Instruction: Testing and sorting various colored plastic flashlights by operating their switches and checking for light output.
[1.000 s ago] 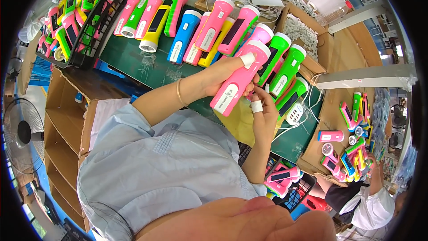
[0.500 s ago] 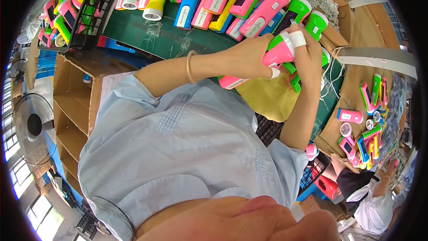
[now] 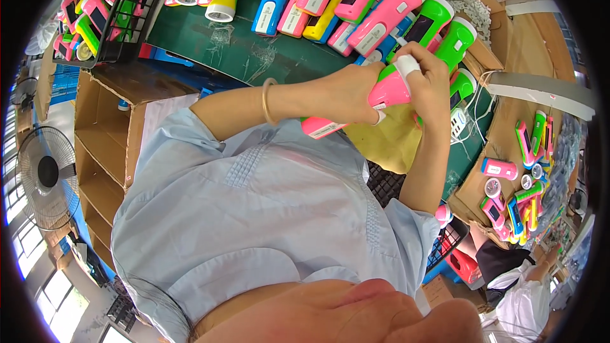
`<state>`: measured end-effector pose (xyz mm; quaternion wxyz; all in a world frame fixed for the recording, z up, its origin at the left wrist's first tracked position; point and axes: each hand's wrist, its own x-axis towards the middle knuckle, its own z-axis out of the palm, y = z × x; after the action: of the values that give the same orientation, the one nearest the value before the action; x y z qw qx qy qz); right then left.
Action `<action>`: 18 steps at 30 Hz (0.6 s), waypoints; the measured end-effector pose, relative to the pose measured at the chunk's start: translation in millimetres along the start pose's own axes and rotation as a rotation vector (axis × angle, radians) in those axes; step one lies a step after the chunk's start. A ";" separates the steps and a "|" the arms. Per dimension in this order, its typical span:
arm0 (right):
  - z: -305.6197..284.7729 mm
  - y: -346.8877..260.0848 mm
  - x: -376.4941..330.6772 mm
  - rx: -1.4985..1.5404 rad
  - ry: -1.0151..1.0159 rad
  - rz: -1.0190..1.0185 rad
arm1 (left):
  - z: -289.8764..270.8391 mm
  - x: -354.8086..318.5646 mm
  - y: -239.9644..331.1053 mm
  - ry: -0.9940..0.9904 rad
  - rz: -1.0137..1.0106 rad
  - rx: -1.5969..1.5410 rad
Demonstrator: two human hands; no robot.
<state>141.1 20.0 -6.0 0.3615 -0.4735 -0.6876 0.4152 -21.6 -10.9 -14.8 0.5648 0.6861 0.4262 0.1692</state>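
Observation:
A pink and green flashlight lies slantwise across my front, its handle end low at the left and its head end up at the right. My left hand, with a bangle at the wrist, is wrapped round its body. My right hand closes over the head end, which the fingers largely cover. White wrapping shows on fingers of both hands. By the right fingertips a small pale tip sticks out; what it belongs to I cannot make out. Beneath the hands lies a yellow cloth or sheet.
Several colourful flashlights line the far side of the green tabletop. A black basket of flashlights stands far left, a box of small white parts far right. White cables and more flashlights lie at right.
Both hands and the flashlight have shifted slightly left and toward me. My right hand has turned, its fingers now curled more tightly over the head end.

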 end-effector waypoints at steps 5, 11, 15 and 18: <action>-2.8 -1.9 3.9 -0.264 -0.109 0.129 | 3.6 -1.5 -2.0 0.047 0.012 0.139; -2.8 4.1 -30.8 0.193 0.504 0.139 | -19.5 13.5 -3.6 -0.069 -0.022 -0.917; 16.0 11.3 -65.5 0.182 0.433 0.218 | -22.3 21.6 6.6 -0.039 -0.016 -1.090; 28.0 9.4 -75.4 0.306 0.393 0.268 | -22.6 24.8 9.2 -0.048 -0.114 -1.160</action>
<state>141.4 -56.2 -33.4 0.4972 -0.5715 -0.4649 0.4584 -19.8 22.6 -5.6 0.8659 0.2444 0.2871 0.3287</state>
